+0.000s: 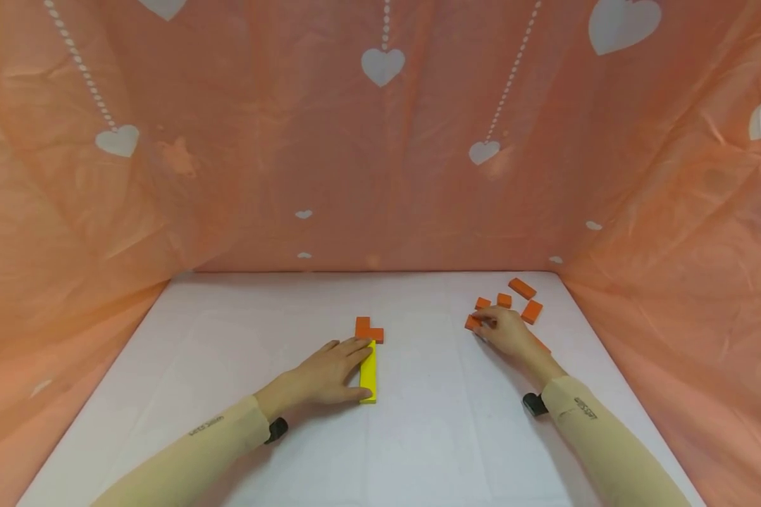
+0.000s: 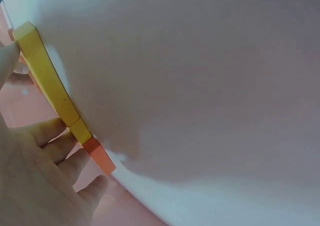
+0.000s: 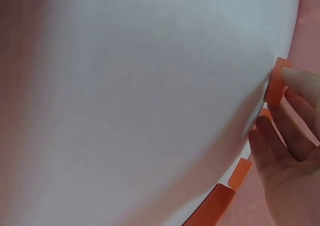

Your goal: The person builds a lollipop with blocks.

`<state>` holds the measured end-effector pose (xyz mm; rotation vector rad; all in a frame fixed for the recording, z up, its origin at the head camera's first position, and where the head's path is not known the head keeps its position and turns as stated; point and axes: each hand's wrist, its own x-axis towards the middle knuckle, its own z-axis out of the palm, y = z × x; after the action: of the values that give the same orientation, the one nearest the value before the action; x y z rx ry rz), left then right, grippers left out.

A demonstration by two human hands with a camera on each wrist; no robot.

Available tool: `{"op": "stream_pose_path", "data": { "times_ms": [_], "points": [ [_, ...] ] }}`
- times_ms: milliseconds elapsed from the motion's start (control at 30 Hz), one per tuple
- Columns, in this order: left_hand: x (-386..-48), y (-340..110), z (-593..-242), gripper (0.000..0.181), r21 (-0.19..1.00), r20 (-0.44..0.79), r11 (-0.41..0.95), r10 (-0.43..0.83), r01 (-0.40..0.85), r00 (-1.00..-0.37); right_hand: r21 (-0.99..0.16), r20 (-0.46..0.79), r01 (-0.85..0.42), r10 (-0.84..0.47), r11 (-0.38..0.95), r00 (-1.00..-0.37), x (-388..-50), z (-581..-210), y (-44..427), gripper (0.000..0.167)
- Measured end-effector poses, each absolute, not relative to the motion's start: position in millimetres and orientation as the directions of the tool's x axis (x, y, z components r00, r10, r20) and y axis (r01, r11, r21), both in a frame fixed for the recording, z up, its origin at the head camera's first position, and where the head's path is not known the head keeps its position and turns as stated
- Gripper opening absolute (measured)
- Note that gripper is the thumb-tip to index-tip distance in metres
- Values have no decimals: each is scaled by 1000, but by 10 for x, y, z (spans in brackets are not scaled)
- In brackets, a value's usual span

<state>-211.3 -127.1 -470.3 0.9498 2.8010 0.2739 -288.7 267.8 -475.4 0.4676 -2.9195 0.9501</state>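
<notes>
A yellow strip (image 1: 369, 377) lies lengthwise on the white table, and in the left wrist view a seam divides it into a long yellow block (image 2: 47, 78) and a short yellow block (image 2: 80, 131). My left hand (image 1: 326, 372) rests along its left side, thumb at the near end, fingers spread fairly straight toward the far end. Orange blocks (image 1: 363, 324) sit at the strip's far end, partly covered by the fingertips. On the right, my right hand (image 1: 506, 334) pinches a small orange block (image 3: 278, 81) between thumb and fingers; its lower edge is close to the table.
Several loose orange blocks surround my right hand, including a long one (image 1: 522, 288), a wide one (image 1: 532, 311) and a small one (image 1: 504, 301). Another orange block (image 1: 541, 343) is half hidden behind the wrist. Pink fabric (image 1: 380, 176) encloses the table's back and sides.
</notes>
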Motion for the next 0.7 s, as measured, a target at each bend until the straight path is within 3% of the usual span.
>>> {"op": "stream_pose_path", "data": {
  "times_ms": [500, 700],
  "points": [
    [-2108, -1290, -4716, 84, 231, -101, 778, 617, 585, -780, -572, 116, -286, -269, 769, -956, -2905, -4757, 2639, 33],
    [-2108, -1282, -4711, 84, 224, -99, 781, 613, 583, -784, -607, 171, -313, -265, 731, -949, -2911, -4712, 2544, 32]
  ]
}}
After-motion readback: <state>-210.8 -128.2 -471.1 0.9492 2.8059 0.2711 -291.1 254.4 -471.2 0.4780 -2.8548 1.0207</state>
